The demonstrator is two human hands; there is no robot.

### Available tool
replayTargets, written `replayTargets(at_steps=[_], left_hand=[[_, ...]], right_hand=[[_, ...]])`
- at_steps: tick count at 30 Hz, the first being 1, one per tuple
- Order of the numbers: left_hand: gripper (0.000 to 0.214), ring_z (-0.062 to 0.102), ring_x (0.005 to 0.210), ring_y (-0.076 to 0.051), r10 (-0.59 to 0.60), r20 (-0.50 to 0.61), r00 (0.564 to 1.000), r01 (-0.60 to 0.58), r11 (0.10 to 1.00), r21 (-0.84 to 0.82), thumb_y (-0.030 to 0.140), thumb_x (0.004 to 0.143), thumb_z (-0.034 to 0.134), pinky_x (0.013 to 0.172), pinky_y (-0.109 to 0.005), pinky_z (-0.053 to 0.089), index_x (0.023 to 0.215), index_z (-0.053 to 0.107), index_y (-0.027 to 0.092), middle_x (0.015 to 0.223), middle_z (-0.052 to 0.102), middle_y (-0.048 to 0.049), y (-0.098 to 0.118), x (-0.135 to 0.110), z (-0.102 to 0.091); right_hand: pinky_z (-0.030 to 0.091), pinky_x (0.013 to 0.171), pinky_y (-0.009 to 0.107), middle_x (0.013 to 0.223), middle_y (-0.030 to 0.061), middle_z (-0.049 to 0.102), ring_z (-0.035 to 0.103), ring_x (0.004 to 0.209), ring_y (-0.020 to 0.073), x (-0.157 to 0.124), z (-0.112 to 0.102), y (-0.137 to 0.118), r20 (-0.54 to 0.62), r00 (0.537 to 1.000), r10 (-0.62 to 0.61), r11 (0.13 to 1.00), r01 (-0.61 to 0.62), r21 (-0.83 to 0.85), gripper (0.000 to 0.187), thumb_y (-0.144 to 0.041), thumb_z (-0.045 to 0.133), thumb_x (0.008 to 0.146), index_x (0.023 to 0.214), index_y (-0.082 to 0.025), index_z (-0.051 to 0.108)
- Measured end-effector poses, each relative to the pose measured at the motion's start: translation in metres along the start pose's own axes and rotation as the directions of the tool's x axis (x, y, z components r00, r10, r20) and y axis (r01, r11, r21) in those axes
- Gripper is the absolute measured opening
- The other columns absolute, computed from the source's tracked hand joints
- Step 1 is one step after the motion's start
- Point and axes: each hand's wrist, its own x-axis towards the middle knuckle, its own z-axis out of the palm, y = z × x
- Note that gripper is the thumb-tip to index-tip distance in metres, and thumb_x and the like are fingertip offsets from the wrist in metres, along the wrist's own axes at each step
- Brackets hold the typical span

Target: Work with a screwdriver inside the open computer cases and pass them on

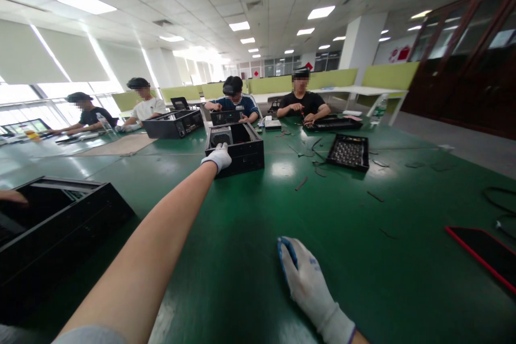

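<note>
My left hand (220,158), in a white glove, reaches far forward to a black open-topped computer case (244,156). Its fingers are hooked over the case's near left top edge, and the fingertips are partly hidden. Inside the case, close to that hand, a power supply unit (221,136) shows. My right hand (304,274), in a white glove with a blue palm side, rests low over the green table (242,226). Its thumb and fingers are loosely curved and apart, with nothing visible between them.
Another black case (64,226) stands at the near left, with a person's bare arm (12,197) over it. Further back are a third case (174,123) and several seated people. To the right lie a black perforated tray (348,152), loose cable scraps and a red-edged mat (484,252).
</note>
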Motion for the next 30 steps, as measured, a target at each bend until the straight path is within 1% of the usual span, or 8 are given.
replayTargets(at_steps=[8, 11, 14, 17, 22, 26, 28, 30], left_hand=[[0.040, 0.062, 0.113, -0.025, 0.004, 0.059, 0.998, -0.012, 0.993, 0.121, 0.037, 0.097, 0.063, 0.093, -0.047, 0.056, 0.131, 0.058, 0.018, 0.132, 0.060, -0.0110, 0.002, 0.004, -0.014], [0.042, 0.062, 0.115, -0.026, 0.016, 0.066, 0.998, -0.026, 0.988, 0.154, 0.040, 0.097, 0.062, 0.096, -0.050, 0.054, 0.133, 0.057, 0.018, 0.134, 0.059, -0.0113, 0.008, -0.009, -0.021], [0.049, 0.061, 0.119, -0.029, 0.040, 0.064, 0.997, -0.051, 0.983, 0.175, 0.050, 0.101, 0.048, 0.101, -0.048, 0.050, 0.135, 0.055, 0.016, 0.135, 0.060, -0.0166, 0.013, -0.035, -0.029], [0.054, 0.063, 0.120, -0.032, 0.082, 0.060, 0.995, -0.091, 0.978, 0.188, 0.054, 0.102, 0.035, 0.101, -0.043, 0.049, 0.131, 0.058, 0.015, 0.131, 0.063, -0.0196, 0.017, -0.073, -0.039], [0.049, 0.067, 0.112, -0.029, 0.154, 0.021, 0.988, -0.155, 0.966, 0.207, 0.053, 0.101, 0.033, 0.092, -0.037, 0.051, 0.124, 0.061, 0.019, 0.124, 0.068, -0.0142, 0.022, -0.156, -0.061], [0.044, 0.069, 0.107, -0.027, 0.201, -0.015, 0.979, -0.194, 0.958, 0.210, 0.052, 0.103, 0.034, 0.086, -0.034, 0.051, 0.120, 0.062, 0.022, 0.119, 0.070, -0.0112, 0.029, -0.230, -0.080], [0.042, 0.069, 0.105, -0.026, 0.223, -0.026, 0.974, -0.213, 0.956, 0.203, 0.051, 0.103, 0.036, 0.084, -0.033, 0.051, 0.119, 0.063, 0.023, 0.118, 0.070, -0.0098, 0.032, -0.268, -0.090], [0.041, 0.070, 0.102, -0.025, 0.245, -0.038, 0.969, -0.233, 0.953, 0.193, 0.050, 0.103, 0.038, 0.082, -0.033, 0.052, 0.119, 0.063, 0.023, 0.117, 0.070, -0.0093, 0.034, -0.306, -0.100]], right_hand=[[0.049, 0.104, 0.041, 0.119, 0.0137, 0.070, 0.065, 0.113, 0.0258, 0.000, 0.002, 0.002, -0.001, 1.000, 0.001, 1.000, -0.001, -0.022, 0.054, -0.056, 0.035, 0.101, 0.119, -0.016, 0.066], [0.049, 0.104, 0.041, 0.118, 0.0139, 0.070, 0.065, 0.112, 0.0256, 0.001, 0.001, 0.000, -0.006, 1.000, -0.013, 1.000, 0.013, -0.009, 0.052, -0.055, 0.036, 0.101, 0.119, -0.016, 0.066], [0.049, 0.104, 0.040, 0.117, 0.0130, 0.070, 0.065, 0.112, 0.0249, 0.001, 0.002, -0.001, -0.023, 0.999, -0.034, 0.999, 0.034, -0.001, 0.048, -0.052, 0.039, 0.101, 0.118, -0.017, 0.067], [0.050, 0.103, 0.040, 0.115, 0.0131, 0.071, 0.066, 0.110, 0.0244, 0.002, 0.005, 0.001, -0.054, 0.996, -0.074, 0.997, 0.074, -0.006, 0.044, -0.049, 0.039, 0.102, 0.116, -0.017, 0.067], [0.052, 0.099, 0.040, 0.109, 0.0122, 0.072, 0.068, 0.103, 0.0237, 0.003, 0.005, 0.005, -0.142, 0.980, -0.137, 0.991, 0.135, -0.025, 0.039, -0.046, 0.041, 0.101, 0.112, -0.019, 0.067], [0.046, 0.106, 0.047, 0.120, 0.0163, 0.067, 0.062, 0.115, 0.0262, 0.003, -0.006, 0.002, -0.245, 0.957, -0.156, 0.988, 0.152, -0.037, 0.043, -0.043, 0.036, 0.101, 0.122, -0.016, 0.062], [0.043, 0.109, 0.050, 0.127, 0.0194, 0.062, 0.057, 0.121, 0.0275, -0.001, -0.016, -0.004, -0.346, 0.918, -0.194, 0.981, 0.187, -0.054, 0.047, -0.042, 0.033, 0.101, 0.130, -0.013, 0.057], [0.042, 0.110, 0.052, 0.133, 0.0203, 0.058, 0.053, 0.128, 0.0280, -0.009, -0.029, -0.015, -0.442, 0.845, -0.303, 0.953, 0.283, -0.111, 0.049, -0.040, 0.035, 0.101, 0.137, -0.011, 0.051]])
